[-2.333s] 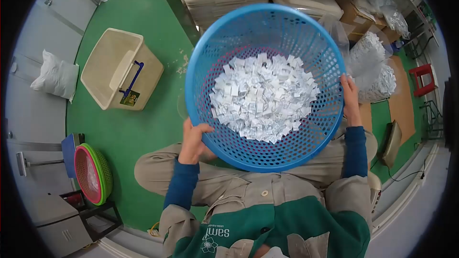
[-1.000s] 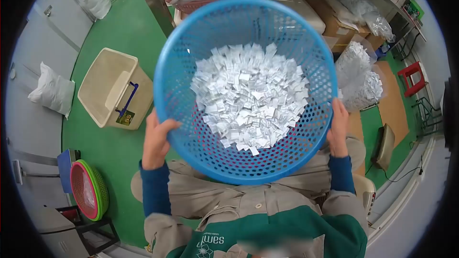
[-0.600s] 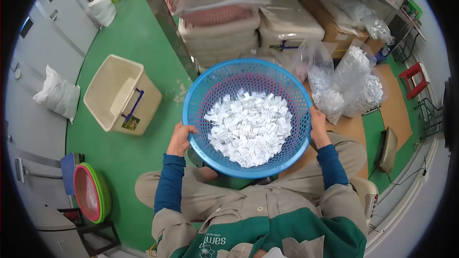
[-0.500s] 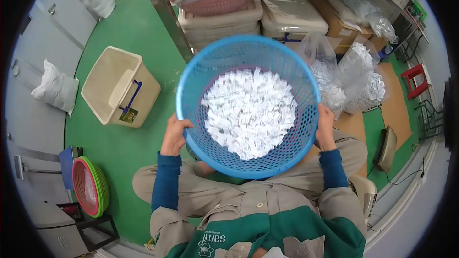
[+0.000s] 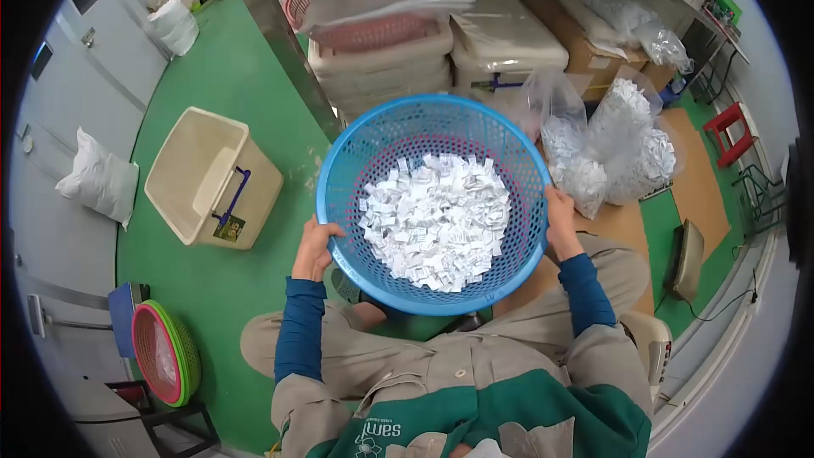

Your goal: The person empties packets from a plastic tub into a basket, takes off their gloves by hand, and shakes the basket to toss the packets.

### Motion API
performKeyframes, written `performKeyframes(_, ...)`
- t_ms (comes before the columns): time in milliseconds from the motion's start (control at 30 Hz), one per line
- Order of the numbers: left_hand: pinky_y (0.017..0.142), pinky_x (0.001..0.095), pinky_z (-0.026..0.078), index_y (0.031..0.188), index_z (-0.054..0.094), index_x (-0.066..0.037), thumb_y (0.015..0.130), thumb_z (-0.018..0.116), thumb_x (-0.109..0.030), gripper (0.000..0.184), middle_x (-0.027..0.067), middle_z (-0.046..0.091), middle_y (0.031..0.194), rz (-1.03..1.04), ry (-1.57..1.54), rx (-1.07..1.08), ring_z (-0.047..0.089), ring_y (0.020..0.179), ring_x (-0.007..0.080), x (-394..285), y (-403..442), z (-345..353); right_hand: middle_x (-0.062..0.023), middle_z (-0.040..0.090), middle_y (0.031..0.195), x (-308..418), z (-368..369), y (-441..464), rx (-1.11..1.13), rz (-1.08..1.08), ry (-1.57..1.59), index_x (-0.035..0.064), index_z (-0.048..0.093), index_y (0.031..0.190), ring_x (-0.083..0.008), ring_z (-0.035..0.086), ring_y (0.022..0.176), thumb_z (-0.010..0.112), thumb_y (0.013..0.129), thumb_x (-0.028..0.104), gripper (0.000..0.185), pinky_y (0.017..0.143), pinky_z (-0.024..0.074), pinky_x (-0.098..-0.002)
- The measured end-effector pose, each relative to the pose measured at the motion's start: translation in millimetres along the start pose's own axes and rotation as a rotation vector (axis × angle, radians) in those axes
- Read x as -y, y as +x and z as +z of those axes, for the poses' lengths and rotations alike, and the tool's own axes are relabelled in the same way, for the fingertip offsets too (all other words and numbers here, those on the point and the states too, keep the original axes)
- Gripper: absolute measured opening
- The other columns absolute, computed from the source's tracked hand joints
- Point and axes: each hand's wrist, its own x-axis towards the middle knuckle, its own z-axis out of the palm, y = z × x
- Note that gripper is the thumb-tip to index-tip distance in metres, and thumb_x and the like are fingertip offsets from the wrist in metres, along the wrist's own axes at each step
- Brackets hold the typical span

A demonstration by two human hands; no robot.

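Observation:
A round blue plastic basket point(image 5: 432, 110) with perforated walls is held in front of me, above my crossed legs. Inside it lies a heap of small white paper-like pieces point(image 5: 437, 225), some with faint dark print. My left hand point(image 5: 315, 246) grips the rim at the left, its thumb over the edge. At the right side, my right hand point(image 5: 560, 219) is closed on the rim. The fingers of both hands are partly hidden behind the basket.
On the green floor to the left stands a cream plastic bin point(image 5: 214, 178). Clear bags of white pieces point(image 5: 623, 140) sit at the right on cardboard. Lidded boxes point(image 5: 381, 72) are stacked ahead under a metal table. Green and pink baskets point(image 5: 165, 352) lean at the lower left.
The basket has come a little lower and closer to me, appearing smaller. Its white pieces have shifted and spread within it. Both hands keep their hold on the rim.

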Motion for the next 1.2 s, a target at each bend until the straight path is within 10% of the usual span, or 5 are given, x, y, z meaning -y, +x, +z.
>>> performKeyframes(300,0.088,0.0376,0.053,0.136,0.043,0.004,0.066,0.055,0.009,0.071,0.0173,0.058,0.125,0.531,-0.016,0.072,0.057,0.117,0.026,-96.4,-110.9,52.6,-0.0013,0.061,0.079,84.7,1.7,-95.5,-0.019,-0.223,0.297,-0.0007,0.059,0.097,-0.0096,0.051,0.069,0.057,0.097,0.027,0.028,0.064,0.0439,-0.0269)
performKeyframes(433,0.062,0.0334,0.049,0.106,0.055,0.002,0.063,0.056,0.01,0.044,0.0066,0.056,0.084,0.231,0.125,-0.113,0.055,0.068,0.0212,-10.5,0.3,5.8,-0.0016,0.061,0.08,-34.6,5.3,-7.0,-0.052,-0.19,0.016,-0.0021,0.062,0.094,-0.0092,0.052,0.072,0.058,0.097,0.028,0.03,0.064,0.0431,-0.0278)
performKeyframes(667,0.07,0.0329,0.054,0.129,0.051,0.002,0.061,0.053,0.012,0.069,0.0142,0.062,0.107,0.036,0.05,-0.05,0.062,0.091,0.024,5.0,-31.5,-4.6,0.0017,0.059,0.082,5.7,-18.4,-39.4,0.009,-0.095,0.073,0.0006,0.061,0.089,-0.0062,0.049,0.071,0.056,0.098,0.025,0.027,0.061,0.0393,-0.0256)
performKeyframes(867,0.073,0.0307,0.052,0.122,0.051,0.005,0.064,0.054,0.01,0.059,0.0139,0.063,0.104,0.5,-0.073,-0.007,0.063,0.091,0.0219,-61.9,-86.7,33.7,0.0042,0.053,0.076,71.1,-1.1,-83.2,-0.017,-0.164,0.2,0.0036,0.055,0.102,-0.0054,0.047,0.069,0.052,0.101,0.024,0.02,0.062,0.0404,-0.0223)
performKeyframes(1200,0.068,0.0355,0.055,0.123,0.052,0.005,0.061,0.051,0.015,0.063,0.0161,0.062,0.106,-0.004,0.013,-0.05,0.063,0.086,0.0266,13.7,2.3,-4.8,-0.0026,0.061,0.08,3.4,-8.9,-9.9,0.007,-0.059,-0.036,-0.0008,0.063,0.091,-0.0102,0.054,0.073,0.055,0.098,0.022,0.026,0.064,0.0458,-0.0275)
